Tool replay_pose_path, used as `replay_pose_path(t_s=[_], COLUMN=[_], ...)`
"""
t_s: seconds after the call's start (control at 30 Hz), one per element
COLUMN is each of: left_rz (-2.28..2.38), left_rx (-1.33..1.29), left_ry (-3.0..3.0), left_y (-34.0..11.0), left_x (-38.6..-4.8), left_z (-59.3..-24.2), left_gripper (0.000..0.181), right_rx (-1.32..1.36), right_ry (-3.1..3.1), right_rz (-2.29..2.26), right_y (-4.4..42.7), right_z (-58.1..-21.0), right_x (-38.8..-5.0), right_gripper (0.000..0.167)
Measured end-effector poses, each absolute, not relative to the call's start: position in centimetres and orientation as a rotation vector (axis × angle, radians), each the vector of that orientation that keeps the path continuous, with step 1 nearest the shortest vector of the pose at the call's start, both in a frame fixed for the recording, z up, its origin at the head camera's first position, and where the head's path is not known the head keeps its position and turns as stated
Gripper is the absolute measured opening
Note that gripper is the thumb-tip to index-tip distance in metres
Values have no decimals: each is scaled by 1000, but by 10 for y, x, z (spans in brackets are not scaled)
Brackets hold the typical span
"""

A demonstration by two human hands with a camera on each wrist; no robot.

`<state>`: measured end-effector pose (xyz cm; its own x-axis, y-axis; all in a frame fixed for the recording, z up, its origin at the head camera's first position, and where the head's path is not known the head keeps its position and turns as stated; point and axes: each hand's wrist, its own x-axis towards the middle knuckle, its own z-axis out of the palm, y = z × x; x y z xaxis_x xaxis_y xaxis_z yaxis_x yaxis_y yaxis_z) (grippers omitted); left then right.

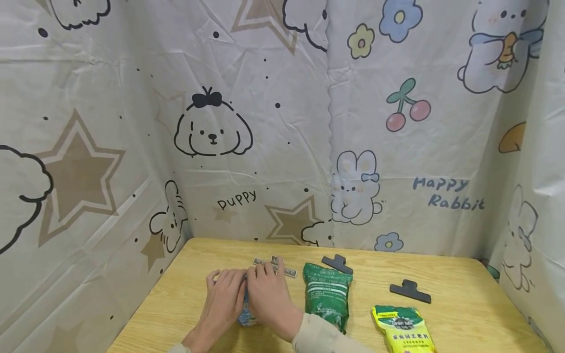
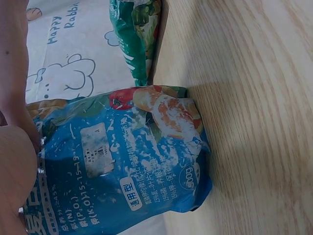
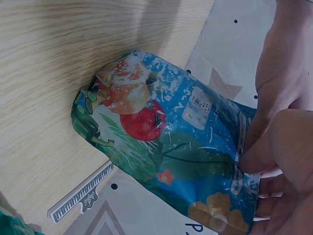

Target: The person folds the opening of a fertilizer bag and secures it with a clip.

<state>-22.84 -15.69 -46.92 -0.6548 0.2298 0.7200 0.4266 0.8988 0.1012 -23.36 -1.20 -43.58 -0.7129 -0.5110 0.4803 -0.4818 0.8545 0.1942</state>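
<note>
A blue fertilizer bag, printed with vegetables and a white label, stands upright on the table. My left hand and right hand are side by side at its top. In the right wrist view, a thumb and curled fingers pinch the bag's upper edge. The left wrist view shows only part of a hand at that edge. Most of the bag is hidden behind my hands in the head view. Just beyond the right hand lies a silver clip with a ruler-like pattern.
Right of my hands lies a full green bag, with a black clip behind it. Farther right are a yellow and green bag and another black clip. A printed curtain encloses the wooden table.
</note>
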Motion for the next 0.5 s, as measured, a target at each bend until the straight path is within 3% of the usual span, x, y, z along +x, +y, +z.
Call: replay_pose_path(t_s=[0.27, 0.37, 0.4, 0.5], left_rz=[-296, -272, -262, -235], left_rx=[-478, -486, -490, -506], left_ry=[-2299, -2298, -2295, -2273], left_y=[-156, -157, -157, -158], left_x=[-228, -228, -228, -228], left_z=[-470, -470, -470, -471], left_gripper=[16, 9, 11, 40], right_rx=[711, 709, 709, 707], right_ry=[-2464, -2479, -2483, -2494], right_rz=[-138, -144, -145, -161], right_y=[-13, -14, -14, -14], right_z=[-441, -441, -441, -441], right_x=[-232, -232, -231, -231], right_gripper=[28, 25, 24, 23])
